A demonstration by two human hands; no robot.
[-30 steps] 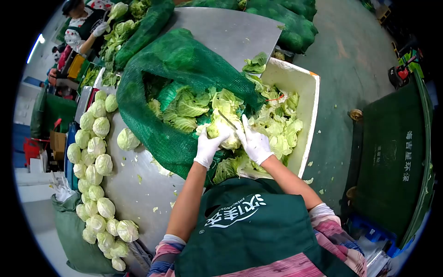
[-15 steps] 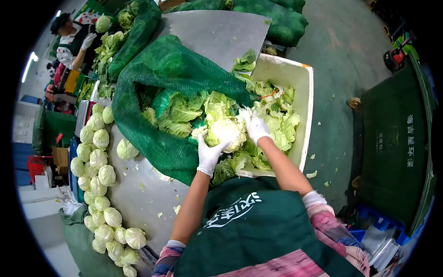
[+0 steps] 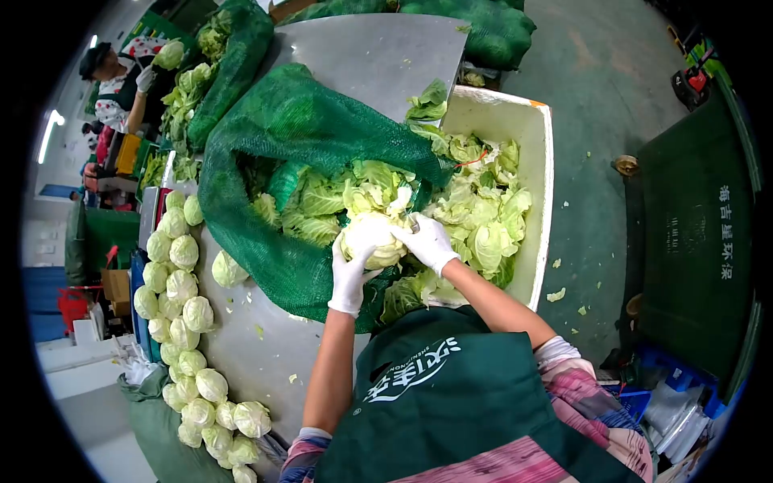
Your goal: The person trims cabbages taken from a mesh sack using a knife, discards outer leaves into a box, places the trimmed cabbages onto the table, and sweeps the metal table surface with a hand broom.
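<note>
My left hand (image 3: 349,278), in a white glove, is wrapped round the lower left side of a pale cabbage head (image 3: 373,241). At the cabbage's right side, my right hand (image 3: 429,241), also gloved, has its fingers against the leaves. No knife can be made out in it now. The cabbage is over the mouth of a green mesh bag (image 3: 274,105), where loose green leaves (image 3: 314,197) show. To the right, a white foam box (image 3: 541,193) holds many torn leaves (image 3: 491,233).
Trimmed cabbages (image 3: 197,314) line the left edge of the metal table (image 3: 266,346); one lies apart (image 3: 229,270). A co-worker (image 3: 121,88) handles a cabbage at the upper left. A green bin (image 3: 692,225) stands right, full mesh bags (image 3: 475,36) behind.
The knife seen between my hands a second ago no longer shows. My right hand moved out towards the box, then back to the cabbage. Another pale piece now shows among the box's leaves.
</note>
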